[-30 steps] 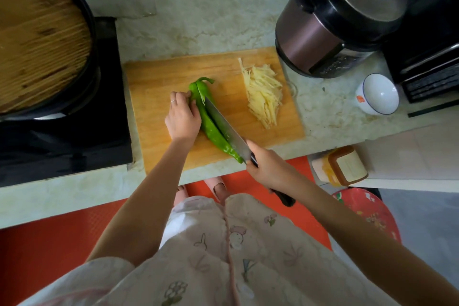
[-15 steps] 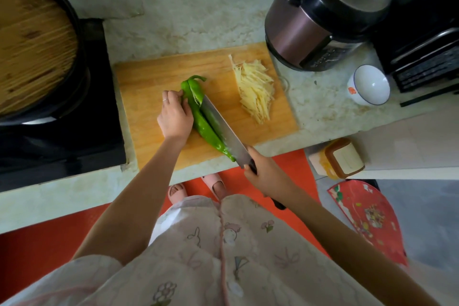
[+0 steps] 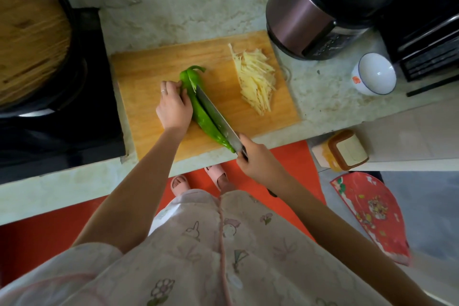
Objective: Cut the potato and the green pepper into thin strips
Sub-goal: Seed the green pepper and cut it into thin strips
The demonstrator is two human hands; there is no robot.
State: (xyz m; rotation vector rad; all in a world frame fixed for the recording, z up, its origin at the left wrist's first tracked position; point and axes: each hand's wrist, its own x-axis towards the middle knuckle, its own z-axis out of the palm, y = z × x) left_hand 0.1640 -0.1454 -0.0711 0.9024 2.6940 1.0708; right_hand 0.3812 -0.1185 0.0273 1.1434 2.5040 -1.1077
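knife (image 3: 214, 112), flat steel, clenched in right hand (image 3: 258, 159) splits glossy green pepper (image 3: 201, 119) pinched by left hand (image 3: 173, 110).

Cutting board (image 3: 149, 69) lies on the counter (image 3: 186, 7), stove (image 3: 74, 119) to its left with a covered pan (image 3: 29, 32) on it, cooker (image 3: 310, 15) behind the board's right corner, bowl (image 3: 375, 74) right of the cooker. Mid-board lies the pepper (image 3: 202, 117), left hand (image 3: 173, 107) holding its left side, knife (image 3: 216, 117) along its right side, right hand (image 3: 258, 161) gripping the knife at the near edge. Potato strips (image 3: 255, 79) heaped farther right on the board.
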